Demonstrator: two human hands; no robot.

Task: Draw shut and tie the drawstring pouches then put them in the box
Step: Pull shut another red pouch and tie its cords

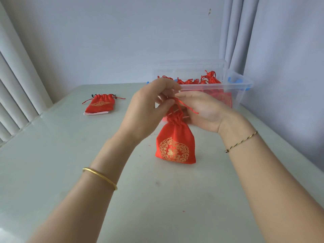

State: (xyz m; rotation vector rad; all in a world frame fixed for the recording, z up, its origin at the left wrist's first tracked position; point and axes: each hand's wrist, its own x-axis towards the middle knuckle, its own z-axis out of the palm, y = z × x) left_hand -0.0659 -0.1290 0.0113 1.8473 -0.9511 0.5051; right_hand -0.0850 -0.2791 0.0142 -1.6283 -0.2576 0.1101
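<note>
Two bare arms reach up from the bottom of the frame over a pale grey-green desk (70,172). The left wrist, at lower left, wears a shiny gold bangle (100,178). The right wrist, right of the middle, wears a thin twisted cord bracelet (242,141).

In the middle of the frame is a red cloth pouch with a round gold pattern (175,144). It stands upright, and its top is pulled shut into a bunch. I cannot tell if its bottom touches the desk.

Just above it, the two hands meet. The left hand (149,106) curls its fingers and pinches the thin red string (188,107) at the top of the pouch. The right hand (201,111) has its palm turned this way. Its fingers bend behind the pouch's top and pinch the same string. One loose end of the string lies across the right palm.

Farther back, left of the middle, a second red pouch with a gold mark (100,104) lies flat on the desk, on top of something flat and white (96,113). Its top is only partly closed.

At the upper right of the desk stands a clear plastic box (242,90). More red pouches (210,79) are piled inside it.

Behind it all is a pale wall, with light curtains (235,32) at the upper right.
</note>
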